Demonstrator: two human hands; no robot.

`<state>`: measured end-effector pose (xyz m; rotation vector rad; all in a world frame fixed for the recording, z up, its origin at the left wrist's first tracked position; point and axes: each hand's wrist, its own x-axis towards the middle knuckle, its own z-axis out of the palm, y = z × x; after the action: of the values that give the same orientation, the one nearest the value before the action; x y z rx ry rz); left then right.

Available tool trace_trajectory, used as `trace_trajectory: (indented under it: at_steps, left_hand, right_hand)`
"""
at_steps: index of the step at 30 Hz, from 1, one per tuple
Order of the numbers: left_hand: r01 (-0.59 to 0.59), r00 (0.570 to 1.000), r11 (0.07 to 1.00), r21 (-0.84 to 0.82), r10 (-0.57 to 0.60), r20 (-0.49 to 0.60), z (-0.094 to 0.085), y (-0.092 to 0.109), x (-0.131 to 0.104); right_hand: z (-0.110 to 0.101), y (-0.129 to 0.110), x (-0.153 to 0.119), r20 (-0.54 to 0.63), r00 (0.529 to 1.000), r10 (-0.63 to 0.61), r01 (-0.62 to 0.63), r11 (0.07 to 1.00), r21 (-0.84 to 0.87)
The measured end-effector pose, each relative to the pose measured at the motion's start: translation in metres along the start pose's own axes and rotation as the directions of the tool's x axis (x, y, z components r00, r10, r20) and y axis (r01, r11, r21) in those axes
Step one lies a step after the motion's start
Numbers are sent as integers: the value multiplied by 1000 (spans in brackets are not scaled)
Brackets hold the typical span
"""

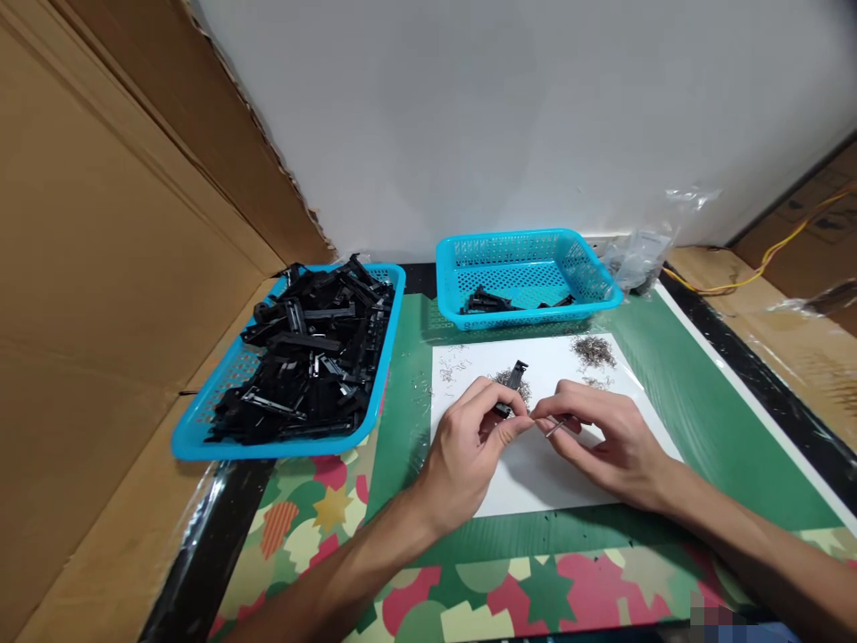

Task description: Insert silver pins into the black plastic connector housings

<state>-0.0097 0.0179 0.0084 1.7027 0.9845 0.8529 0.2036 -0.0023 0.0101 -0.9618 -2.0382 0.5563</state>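
Long black plastic part [516, 375] gripped by left hand [467, 439], thin metal rod [555, 429] held in right hand [606, 439], fingertips touching.

The left hand [469, 442] holds a long, narrow black plastic part [515, 379] over a white rectangular sheet [536, 482]. The right hand [606, 438] grips a thin silver metal rod [555, 429], its fingertips meeting those of the left. Small piles of tiny metal pieces [593, 351] lie on the sheet, one behind the black part, another at the far right. Beyond the sheet, a bright blue perforated plastic basket [528, 314] holds a few black parts; to the left, a second blue plastic basket [389, 357] is heaped with them. A green, pattern-bordered covering [408, 393] lies under the sheet.
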Motion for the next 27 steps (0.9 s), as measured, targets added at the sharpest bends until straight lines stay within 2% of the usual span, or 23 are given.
trace_trajectory:
  at_steps: [2,5,9,14,18,23,27]
  left_hand:
    - [6,1000,1000,4,-6,14,0,1,0]
    - [3,999,1000,3,-3,40,-1,2,-1]
    - [62,997,996,-66,-60,38,-3,1,-1]
    - [82,996,974,-209,-87,-13,-1,-2,0]
    - [45,999,977,-211,-46,-1,1,-3,0]
    - [12,1000,986,-164,-12,-5,2,-4,-1]
    - [-11,1000,991,-134,10,-7,2,-6,-1]
  right_hand:
    - [-1,0,0,-6,1000,-21,21,1000,-15]
    - [-4,-1,-1,-76,997,-33,29,999,-45]
    - [-7,1,-2,-160,986,-46,25,992,-128]
    - [-10,3,-4,-178,968,-176,116,947,-301]
    - [-13,1,-8,-96,941,-324,270,891,-364]
    - [-16,0,-8,29,919,-394,378,854,-357]
    - [-18,-1,-5,106,883,-457,456,783,-422]
